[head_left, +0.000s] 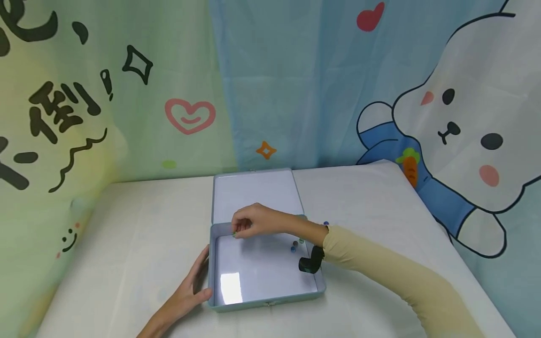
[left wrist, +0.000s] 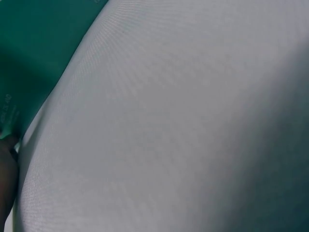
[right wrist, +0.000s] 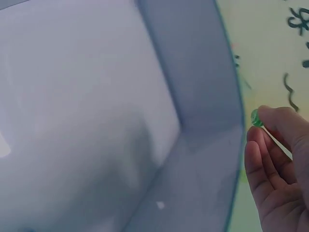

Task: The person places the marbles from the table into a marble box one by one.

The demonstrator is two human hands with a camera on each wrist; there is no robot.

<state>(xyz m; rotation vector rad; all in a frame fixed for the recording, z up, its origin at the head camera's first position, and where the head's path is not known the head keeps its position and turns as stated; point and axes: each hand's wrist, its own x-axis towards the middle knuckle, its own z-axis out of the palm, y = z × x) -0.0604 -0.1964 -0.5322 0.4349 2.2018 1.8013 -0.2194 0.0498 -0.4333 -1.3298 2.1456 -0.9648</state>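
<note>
At the far left, a yellow-green backdrop (head_left: 139, 122) carries dark lettering and a small smiling face. Nearer, a white cloth (head_left: 139, 244) covers the table. The person's left hand (head_left: 186, 291) rests against the left side of a shallow box (head_left: 262, 277), thumb spread wide from fairly straight fingers. The box's lid (head_left: 255, 195) lies open on the far side, and a bright reflection shows on the floor's near-left part. Above the box's far-left corner, the right hand (head_left: 255, 221) pinches a green marble (right wrist: 256, 118) narrowly — between thumb and fingertips. Toward the right wall inside, a few small marbles (head_left: 293, 249) sit close together. A black wrist device (head_left: 311, 261) and a pale yellow sleeve (head_left: 380, 263) follow — with a blue marble (head_left: 326, 223) just beyond the sleeve's cuff. At the far right, a printed white animal (head_left: 469, 117) wears blue.
</note>
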